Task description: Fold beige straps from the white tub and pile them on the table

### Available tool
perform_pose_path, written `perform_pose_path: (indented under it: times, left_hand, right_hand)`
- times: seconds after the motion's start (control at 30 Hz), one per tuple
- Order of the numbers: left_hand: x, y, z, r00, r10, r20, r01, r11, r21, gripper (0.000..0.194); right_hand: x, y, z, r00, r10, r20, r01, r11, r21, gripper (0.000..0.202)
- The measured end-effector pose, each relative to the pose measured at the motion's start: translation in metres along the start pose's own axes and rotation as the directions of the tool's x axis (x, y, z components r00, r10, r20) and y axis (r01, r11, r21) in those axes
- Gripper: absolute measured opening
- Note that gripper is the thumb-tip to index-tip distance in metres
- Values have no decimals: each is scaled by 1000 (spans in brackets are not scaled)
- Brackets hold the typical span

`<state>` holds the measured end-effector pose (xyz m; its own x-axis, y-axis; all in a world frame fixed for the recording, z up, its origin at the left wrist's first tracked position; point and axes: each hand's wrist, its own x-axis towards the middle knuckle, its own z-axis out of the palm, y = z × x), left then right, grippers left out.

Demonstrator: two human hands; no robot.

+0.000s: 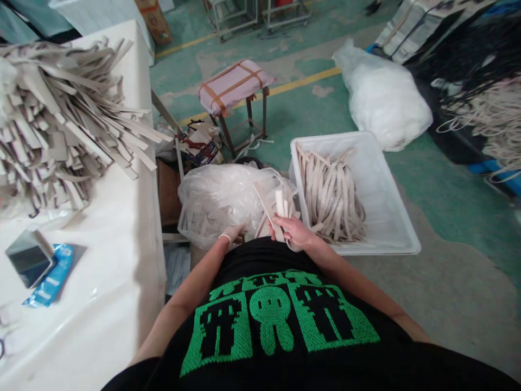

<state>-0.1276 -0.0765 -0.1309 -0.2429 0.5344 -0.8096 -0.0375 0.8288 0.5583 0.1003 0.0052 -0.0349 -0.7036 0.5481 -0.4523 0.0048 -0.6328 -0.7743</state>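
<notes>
My right hand [296, 232] is closed around several flat beige strips [280, 205], whose ends stick up above the fingers at different angles. In front of my body, my left hand [233, 234] is at the near edge of a clear plastic bag [228, 187]. Its fingers are mostly out of sight, so I cannot make out whether they grip anything. Through the bag's film, pale strips show. Just right of my right hand stands a white plastic bin [388, 203], with a bundle of long beige strips [331, 193] lying along its left side.
On the left, a white-covered table [118, 260] bears a large heap of beige strips [61, 119], a blue packet [52, 277] and a dark boxy object [30, 258]. Ahead are a stool with a pink padded top [234, 87] and a stuffed white sack [386, 98]. Cords [494, 119] pile at right.
</notes>
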Motion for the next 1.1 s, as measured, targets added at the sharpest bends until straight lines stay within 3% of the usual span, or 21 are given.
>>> perform_pose_path:
  times: [0.1, 0.2, 0.3, 0.4, 0.47, 0.53, 0.63, 0.73, 0.8, 0.9, 1.03, 1.1]
  left_hand:
    - [-14, 8, -7, 1000, 3, -23, -4, 997, -73, 49]
    - [-47, 21, -20, 995, 92, -25, -95, 983, -156, 55]
    - [-95, 37, -28, 969, 248, 1, -242, 948, -208, 61]
    - [-144, 51, -26, 894, 429, 133, -395, 892, -222, 59]
    - [-168, 58, -22, 865, 450, 223, -416, 891, -182, 57]
    - [-181, 61, -18, 861, 423, 281, -406, 906, -122, 57]
    - [-184, 59, -13, 846, 423, 325, -433, 900, -45, 52]
    - [-179, 56, -12, 802, 481, 354, -521, 853, 23, 44]
    - [-176, 56, -14, 797, 487, 359, -542, 838, 67, 44]
    - [-173, 63, -20, 802, 504, 319, -554, 828, 86, 47]
    - [-165, 86, -24, 735, 651, 189, -644, 758, -106, 61]
    - [-160, 99, -23, 727, 677, 112, -657, 734, -172, 56]
  right_hand:
    - [-5, 1, -1, 998, 2, -56, 0, 1000, 28, 29]
    - [-1, -4, -6, 996, 40, -77, -33, 996, 87, 24]
    - [10, -13, -5, 985, 153, 83, -162, 979, 126, 24]
    - [25, -22, 9, 911, 273, 309, -314, 945, 90, 29]
    - [35, -28, 24, 888, 279, 366, -329, 941, 82, 26]
    - [45, -38, 38, 898, 229, 376, -289, 951, 109, 23]
    - [55, -60, 50, 937, 97, 335, -160, 973, 166, 21]
    - [58, -87, 50, 968, -85, 238, 51, 988, 147, 19]
    - [55, -103, 47, 957, -202, 209, 189, 979, 79, 19]
    - [48, -119, 45, 911, -319, 260, 338, 941, -32, 26]
    - [38, -122, 54, 865, -342, 366, 418, 896, -150, 37]
    - [36, -121, 58, 858, -341, 384, 447, 865, -229, 39]
